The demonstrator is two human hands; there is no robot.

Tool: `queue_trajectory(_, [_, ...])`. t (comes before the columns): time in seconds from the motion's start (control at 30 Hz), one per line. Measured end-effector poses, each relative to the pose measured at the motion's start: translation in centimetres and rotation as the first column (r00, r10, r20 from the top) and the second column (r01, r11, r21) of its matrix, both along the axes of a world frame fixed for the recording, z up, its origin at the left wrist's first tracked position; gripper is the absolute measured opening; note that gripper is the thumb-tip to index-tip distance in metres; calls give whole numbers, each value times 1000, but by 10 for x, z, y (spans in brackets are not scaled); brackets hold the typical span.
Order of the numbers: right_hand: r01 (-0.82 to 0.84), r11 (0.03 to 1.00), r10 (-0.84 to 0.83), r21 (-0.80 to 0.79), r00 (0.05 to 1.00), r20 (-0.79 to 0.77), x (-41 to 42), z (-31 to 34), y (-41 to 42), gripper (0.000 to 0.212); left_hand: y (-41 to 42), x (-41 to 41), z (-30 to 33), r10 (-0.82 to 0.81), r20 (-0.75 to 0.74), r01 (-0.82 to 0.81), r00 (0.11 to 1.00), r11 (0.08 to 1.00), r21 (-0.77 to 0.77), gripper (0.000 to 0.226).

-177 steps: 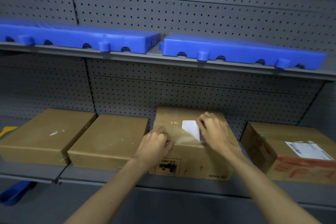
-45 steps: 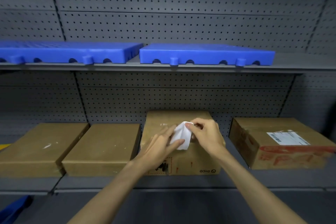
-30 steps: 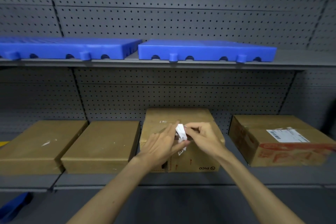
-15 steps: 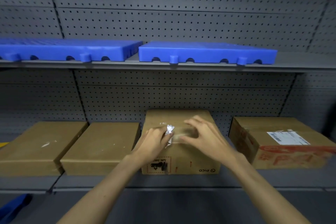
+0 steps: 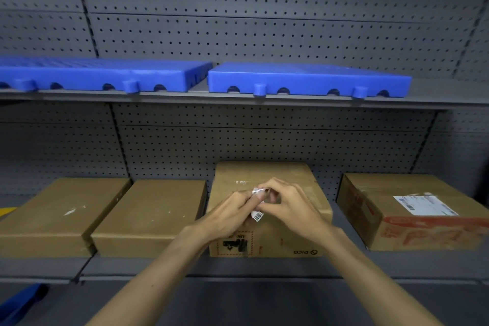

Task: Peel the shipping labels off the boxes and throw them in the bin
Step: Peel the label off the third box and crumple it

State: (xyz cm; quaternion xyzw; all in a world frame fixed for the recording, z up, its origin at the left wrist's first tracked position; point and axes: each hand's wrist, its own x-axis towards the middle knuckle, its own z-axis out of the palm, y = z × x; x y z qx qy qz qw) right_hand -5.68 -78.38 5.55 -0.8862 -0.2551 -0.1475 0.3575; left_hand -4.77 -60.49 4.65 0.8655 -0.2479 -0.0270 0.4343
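1. The peeled label (image 5: 257,204) is a crumpled white wad, barcode showing at its lower end
2. Left hand (image 5: 229,217) and right hand (image 5: 289,206) both pinch it, above the middle box (image 5: 267,177)

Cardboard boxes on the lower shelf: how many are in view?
4. Far-left box; second box touching it; third box behind both hands; far-right box, standing apart with its shipping label on top. More may sit beyond the frame edges.

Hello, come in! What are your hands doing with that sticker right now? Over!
Both hands, left and right, grip the crumpled label. Off its box. Far-right box label still on. No bin visible.
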Motion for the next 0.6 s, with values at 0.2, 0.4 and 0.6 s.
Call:
queue_trajectory(0.2, [74, 967, -34, 245, 986, -163, 6, -3, -7, 5, -2, 1, -1, -64, -74, 59, 995, 996, -74, 44])
queue_trajectory(0.4, [102, 941, -42, 322, 981, -188, 2, 3, -7, 13, -4, 7, -8, 34, 129, -37, 991, 999, 20, 56])
queue_trajectory(0.6, [151, 917, -69, 370, 972, -225, -1, 2, -19, 25, 4, 6, -6, 74, 300, -51, 951, 995, -81, 78])
